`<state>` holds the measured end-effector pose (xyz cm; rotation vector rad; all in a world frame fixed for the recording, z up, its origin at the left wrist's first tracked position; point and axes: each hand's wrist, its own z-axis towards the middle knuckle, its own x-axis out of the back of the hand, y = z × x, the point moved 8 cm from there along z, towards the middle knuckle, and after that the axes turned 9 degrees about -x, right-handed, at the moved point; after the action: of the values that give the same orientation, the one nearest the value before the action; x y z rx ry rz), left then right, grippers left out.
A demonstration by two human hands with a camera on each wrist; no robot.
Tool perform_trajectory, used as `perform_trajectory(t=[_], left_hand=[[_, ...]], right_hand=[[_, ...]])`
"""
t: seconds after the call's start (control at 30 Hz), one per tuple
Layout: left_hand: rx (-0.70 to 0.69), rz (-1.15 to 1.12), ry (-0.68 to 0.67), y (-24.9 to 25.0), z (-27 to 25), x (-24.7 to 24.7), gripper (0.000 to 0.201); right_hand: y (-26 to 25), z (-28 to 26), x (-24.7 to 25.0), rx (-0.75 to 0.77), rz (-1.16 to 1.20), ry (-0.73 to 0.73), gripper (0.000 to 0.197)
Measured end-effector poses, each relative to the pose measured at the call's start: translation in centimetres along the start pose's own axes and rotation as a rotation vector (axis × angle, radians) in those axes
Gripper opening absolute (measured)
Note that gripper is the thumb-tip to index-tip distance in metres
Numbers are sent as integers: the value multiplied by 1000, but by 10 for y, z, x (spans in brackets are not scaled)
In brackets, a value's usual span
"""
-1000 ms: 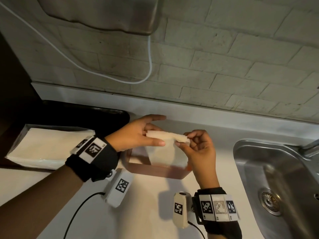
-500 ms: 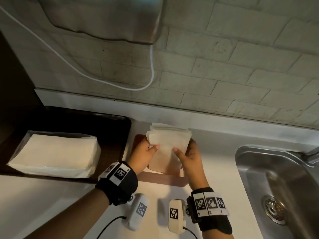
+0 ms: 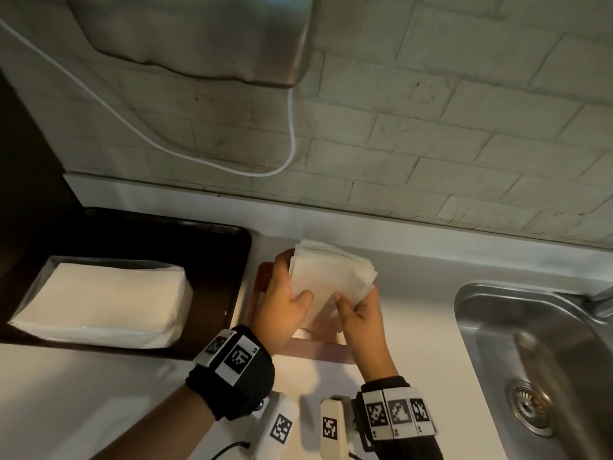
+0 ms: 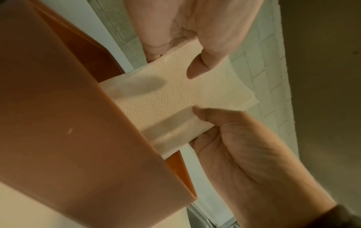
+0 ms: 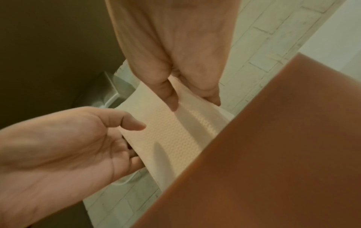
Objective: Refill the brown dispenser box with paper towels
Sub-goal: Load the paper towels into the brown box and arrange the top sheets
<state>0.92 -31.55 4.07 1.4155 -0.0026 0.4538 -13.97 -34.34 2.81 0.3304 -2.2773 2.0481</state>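
Note:
A stack of white paper towels (image 3: 331, 272) stands on edge in the open brown dispenser box (image 3: 315, 350), its upper half sticking out above the rim. My left hand (image 3: 288, 291) grips the stack's left side, thumb on the near face and fingers behind. On the right side, my right hand (image 3: 355, 305) pinches it the same way. In the left wrist view the embossed towels (image 4: 175, 98) rise out of the box (image 4: 68, 123) between both thumbs. The right wrist view shows the same towels (image 5: 175, 135) behind the box wall (image 5: 273, 154).
A large wrapped pack of paper towels (image 3: 99, 300) lies on a dark tray (image 3: 205, 237) to the left. A steel sink (image 3: 530, 343) is at the right. A metal wall unit (image 3: 199, 38) with a white cable (image 3: 292, 134) hangs above the counter.
The stack, held flat above the box a second ago, has been turned on edge and lowered into the box. Both hands came down with it and keep their grip.

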Motion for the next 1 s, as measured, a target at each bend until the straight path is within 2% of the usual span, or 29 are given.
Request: perform_trajectory(t=[0.07,0.17,0.3,0.5,0.6,0.7,0.8,0.87,0.93,1.0], left_hand=[[-5,34,14,-7,0,2,61],[59,31,-14,-13,-3,0,60],[64,69,-17,-11,-7,-3,55],[-27,65,35,-6,-1,5,75],[38,99,-20,-9,0,0,74],[54,120,-14,-11,1,0,66],[-26,26,-20,-9,3,9,74],[-22,-33,-86,-13,1,13,71],[21,-53,-141,-19,-1,18,58],[63,-124,-127,-24,-2,27,47]], right_hand=[[0,1,-1,2,20,-34,43],[4,0,-5,-16,-22,-37,52],[7,0,-6,-18,-37,0,43],[0,1,-2,-3,-12,-52,51],[-1,0,-8,-20,-66,-66,53],[-1,0,-9,-32,-55,-23,48],[-5,3,0,-4,7,23,35],[-12,3,11,-4,127,37,32],[-12,3,20,-93,433,5,25],[-9,4,23,-173,761,-46,25]])
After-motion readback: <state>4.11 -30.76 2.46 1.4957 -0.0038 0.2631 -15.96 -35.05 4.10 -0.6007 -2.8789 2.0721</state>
